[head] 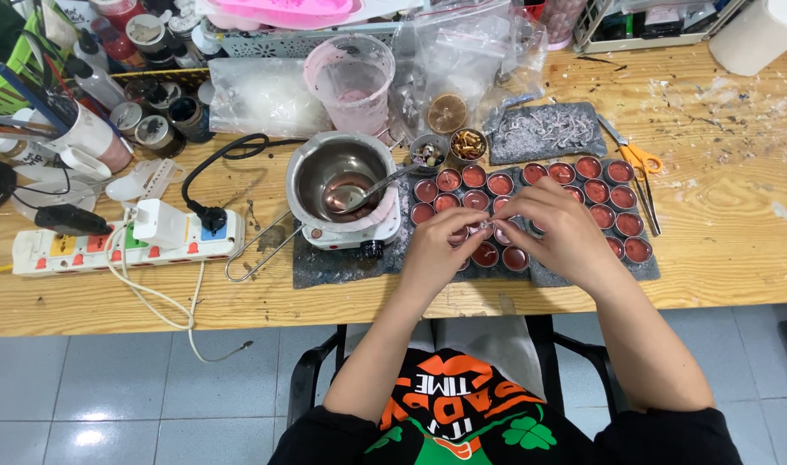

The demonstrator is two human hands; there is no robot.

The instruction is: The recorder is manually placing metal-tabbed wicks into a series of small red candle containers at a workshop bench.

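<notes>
My left hand (439,250) and my right hand (559,228) meet over a dark mat (342,263) covered with several small round tins of red wax (622,198). Both hands pinch one small clear piece (495,221) between their fingertips, just above the tins. What the piece is cannot be made out. To the left of my hands a metal pot (337,176) with pink liquid sits on a small white hot plate (350,232), a spoon (385,185) resting in it.
A white power strip (109,245) with plugs and cords lies at the left. Orange-handled scissors (639,168) lie right of the tins. A pink-stained measuring cup (352,82), plastic bags, small bowls (449,148) and jars crowd the back of the wooden table (729,250).
</notes>
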